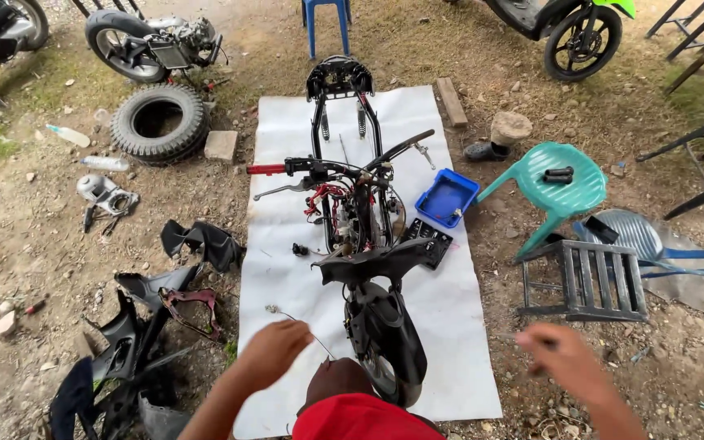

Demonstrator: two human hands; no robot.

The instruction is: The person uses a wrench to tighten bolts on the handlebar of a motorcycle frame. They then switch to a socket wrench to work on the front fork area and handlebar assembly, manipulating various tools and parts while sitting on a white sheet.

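A thin wire (pixel 299 324) is pinched in the closed fingers of the left hand (pixel 269 352), low in view just left of the front wheel (pixel 386 358) of a stripped motorbike frame (pixel 356 220); the right hand (pixel 568 363), blurred, is seen well apart to the right, and whether it is closed on anything cannot be told. The frame's long axis is noted running straight away from the hands, front wheel nearest, handlebar (pixel 327 167) crosswise beyond, so the left hand is the nearer. The frame is stood on a white sheet (pixel 458 326) over gravel; a blue tray (pixel 446 198), green chair (pixel 560 183) and loose tyre (pixel 160 122) are recorded farther off.
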